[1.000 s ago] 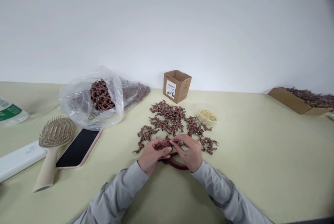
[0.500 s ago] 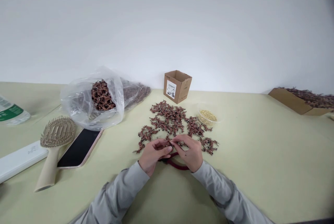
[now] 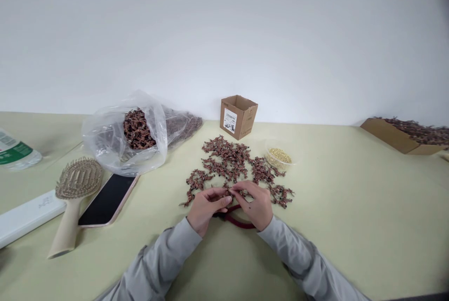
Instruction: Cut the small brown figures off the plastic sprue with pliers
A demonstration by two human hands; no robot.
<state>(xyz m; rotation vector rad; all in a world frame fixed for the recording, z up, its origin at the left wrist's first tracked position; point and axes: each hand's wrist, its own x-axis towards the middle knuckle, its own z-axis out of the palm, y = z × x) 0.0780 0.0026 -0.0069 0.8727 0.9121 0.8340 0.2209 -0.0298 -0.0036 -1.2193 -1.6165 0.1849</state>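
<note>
My left hand (image 3: 209, 207) and my right hand (image 3: 254, 202) meet fingertip to fingertip at the near edge of a spread of small brown figures (image 3: 224, 153). Both are closed in a pinch. What lies between the fingertips is too small and too covered to name. Under the hands, partly hidden, rests a tool with dark red curved handles (image 3: 238, 223), perhaps pliers. Just beyond the right hand stands a clear round tub of tiny gold pieces (image 3: 279, 155).
An open cardboard box (image 3: 242, 121) stands by the wall. Leftward lie a plastic bag of brown figures (image 3: 157, 151), a phone (image 3: 107, 200), a hairbrush (image 3: 72, 216), a white case (image 3: 31, 216) and a bottle (image 3: 17, 153). A cardboard tray (image 3: 389, 137) of brown pieces sits far right.
Both hands hold almost the same place and pinch. The whole view has shifted very slightly; nothing on the table has visibly moved.
</note>
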